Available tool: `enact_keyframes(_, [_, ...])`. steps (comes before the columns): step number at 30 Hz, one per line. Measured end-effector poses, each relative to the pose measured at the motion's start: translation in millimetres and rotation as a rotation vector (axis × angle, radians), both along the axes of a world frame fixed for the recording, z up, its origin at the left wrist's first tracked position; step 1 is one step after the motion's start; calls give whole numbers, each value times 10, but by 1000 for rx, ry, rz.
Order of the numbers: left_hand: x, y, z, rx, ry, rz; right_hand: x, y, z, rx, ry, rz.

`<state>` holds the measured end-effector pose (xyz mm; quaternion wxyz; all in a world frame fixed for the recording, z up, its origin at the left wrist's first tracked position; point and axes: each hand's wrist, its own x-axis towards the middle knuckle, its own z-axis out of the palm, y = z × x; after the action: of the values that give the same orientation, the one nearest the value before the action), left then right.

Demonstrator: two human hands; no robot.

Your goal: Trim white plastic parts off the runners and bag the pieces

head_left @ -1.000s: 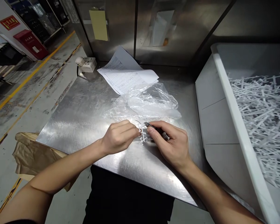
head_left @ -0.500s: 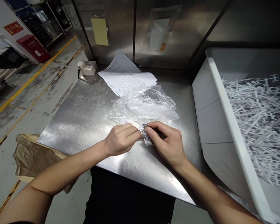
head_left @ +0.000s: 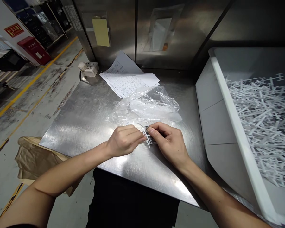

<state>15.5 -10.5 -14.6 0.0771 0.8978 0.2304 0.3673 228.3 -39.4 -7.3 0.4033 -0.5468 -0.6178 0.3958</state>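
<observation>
My left hand (head_left: 124, 141) is closed, its fingertips pinching a small white branched plastic piece (head_left: 148, 139) over the metal table. From the other side my right hand (head_left: 169, 142) is closed too, thumb and forefinger pinched on a small dark, shiny item (head_left: 146, 127) at the top of the white piece. What exactly that item is cannot be made out. Just beyond both hands lies a crumpled clear plastic bag (head_left: 154, 103), and printed papers (head_left: 130, 79) lie behind it.
A large white bin (head_left: 218, 79) holding many white branched pieces (head_left: 263, 114) stands at the right. A power socket (head_left: 90, 69) sits at the table's (head_left: 68, 120) back left corner. Brown paper (head_left: 33, 158) is below the left edge.
My left fingertips have shifted slightly, and more of the white piece shows between the hands. My right hand has hardly moved. The view has shifted a little.
</observation>
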Motion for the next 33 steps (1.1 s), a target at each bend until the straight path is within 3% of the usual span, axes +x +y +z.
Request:
enact_keyframes(8, [6,9,19,-41,-12,-15,11,-11,20,11,0,1])
enact_keyframes(16, [-4,12,29,-19,2,-13,49,-65,133,292,-53,72])
enact_keyframes(33, [-15,-5,48,83,115,33,-15,-128,217,326,-133,117])
